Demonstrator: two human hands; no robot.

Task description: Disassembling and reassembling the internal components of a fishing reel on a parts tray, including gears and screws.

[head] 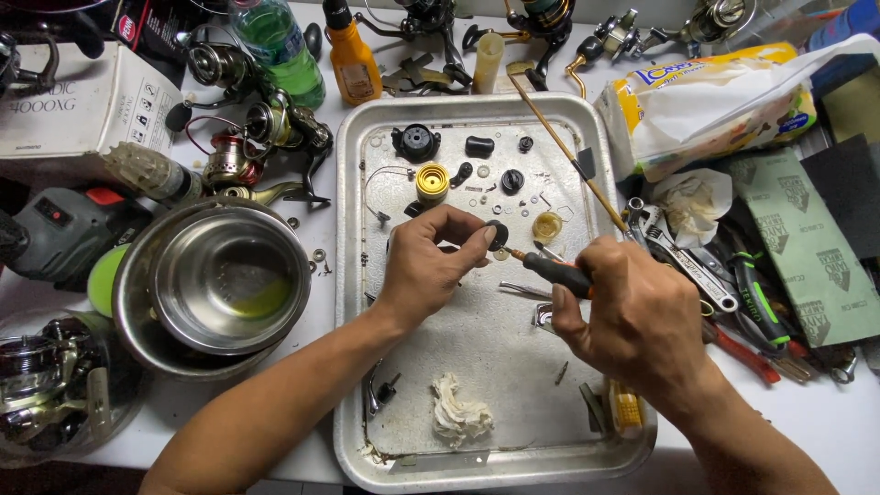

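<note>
My left hand [429, 264] hovers over the metal tray [353, 275] and pinches a small round black part [497, 235] between thumb and fingers. My right hand [632, 316] grips a screwdriver [555, 271] with a black handle, its tip pointing left at the black part. Small reel parts lie on the tray's far half: a yellow spool piece [432, 181], a black round cap [415, 141], a black knob [478, 146] and several tiny washers and screws.
Two nested steel bowls [220, 280] sit left of the tray. Fishing reels [266, 124], bottles [353, 60] and a white box [82, 105] crowd the far left. Wrenches and pliers [724, 284], sandpaper sheets [811, 243] and a tissue pack [706, 101] lie right. A crumpled wipe [458, 414] rests on the tray's near part.
</note>
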